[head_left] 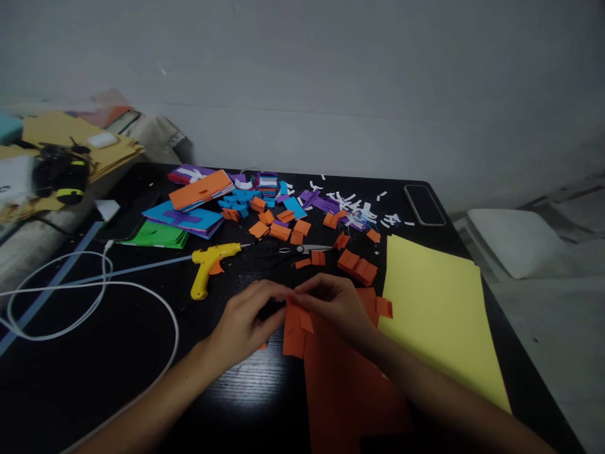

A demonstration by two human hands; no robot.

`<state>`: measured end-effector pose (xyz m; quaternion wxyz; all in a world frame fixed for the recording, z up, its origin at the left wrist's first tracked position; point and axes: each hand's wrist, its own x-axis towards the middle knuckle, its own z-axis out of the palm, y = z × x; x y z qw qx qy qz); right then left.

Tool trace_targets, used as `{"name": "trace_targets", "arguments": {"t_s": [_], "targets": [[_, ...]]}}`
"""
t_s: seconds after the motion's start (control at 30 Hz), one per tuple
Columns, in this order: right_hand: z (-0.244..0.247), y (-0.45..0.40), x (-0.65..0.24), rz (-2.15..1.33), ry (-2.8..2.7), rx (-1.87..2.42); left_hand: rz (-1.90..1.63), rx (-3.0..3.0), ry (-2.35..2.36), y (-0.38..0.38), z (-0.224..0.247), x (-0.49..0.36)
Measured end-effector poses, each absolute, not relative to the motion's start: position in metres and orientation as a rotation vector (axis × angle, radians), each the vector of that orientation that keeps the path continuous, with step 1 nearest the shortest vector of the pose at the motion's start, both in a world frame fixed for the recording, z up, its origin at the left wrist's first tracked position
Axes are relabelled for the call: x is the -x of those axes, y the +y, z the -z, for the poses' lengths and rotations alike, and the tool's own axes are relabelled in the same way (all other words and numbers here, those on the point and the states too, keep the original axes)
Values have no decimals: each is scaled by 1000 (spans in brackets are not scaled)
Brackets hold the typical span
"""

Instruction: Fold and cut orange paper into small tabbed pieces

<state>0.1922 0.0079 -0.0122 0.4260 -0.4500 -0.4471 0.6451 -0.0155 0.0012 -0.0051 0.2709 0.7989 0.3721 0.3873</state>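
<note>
Both hands, bare, at work over a black table (118,384). Left hand (248,321): thumb and forefinger closed on the upper end of a folded orange paper piece (293,343). Right hand (334,302): fingertips pinched on the same end, meeting the left's; firmness of either hold cannot be told. The piece hangs toward the wearer, just over the left edge of a large orange sheet (350,384). Step in hand, by judgement: creasing or aligning small folds — the exact action is hidden by the fingers. The next move seems to call for one hand keeping the edges matched while the other presses the fold flat. Beyond the hands: loose orange pieces (280,232), scattered; scissors (314,248), blades pointing right; one yellow glue gun (208,265), lying on its side, nozzle to the right. To the right: yellow paper (435,321), flat, near the right forearm; one phone (424,205), by the far corner. Among the far pieces: white scraps (354,208), strewn.
</note>
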Motion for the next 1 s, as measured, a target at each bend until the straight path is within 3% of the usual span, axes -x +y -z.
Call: {"name": "trace_targets", "arguments": {"t_s": [1.0], "targets": [[16, 15, -199, -1613, -1357, 1126, -1009, -1979, 1035, 1, 9, 13]]}}
